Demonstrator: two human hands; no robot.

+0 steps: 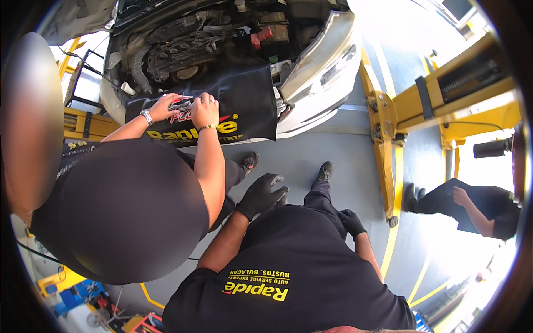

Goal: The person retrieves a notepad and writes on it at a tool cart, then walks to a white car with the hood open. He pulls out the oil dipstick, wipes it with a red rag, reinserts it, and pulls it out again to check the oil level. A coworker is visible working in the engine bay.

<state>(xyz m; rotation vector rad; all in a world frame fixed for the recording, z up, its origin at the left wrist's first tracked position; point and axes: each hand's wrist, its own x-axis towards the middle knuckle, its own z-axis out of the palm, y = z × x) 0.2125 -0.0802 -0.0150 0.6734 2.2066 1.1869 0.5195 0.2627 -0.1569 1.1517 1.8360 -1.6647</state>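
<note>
My left hand (261,197), in a black glove, is in front of my body with thumb and fingers apart and nothing in it. My right hand (352,223), also black-gloved, hangs at my right thigh; its fingers look loose and partly hidden, and I see nothing held. Close by on the left, a co-worker leans over the car's front, bare hands (191,109) together around a small red, white and dark item (180,104) that I cannot make out. Those hands are above a black fender cover (252,100) with yellow lettering, draped over the car's front edge.
Beyond the cover lies the open engine bay (189,50) of a white car (333,61). A yellow lift arm (383,144) stands to the right. Another person (472,208) is at the far right. Tools and a blue item (83,291) lie at the lower left.
</note>
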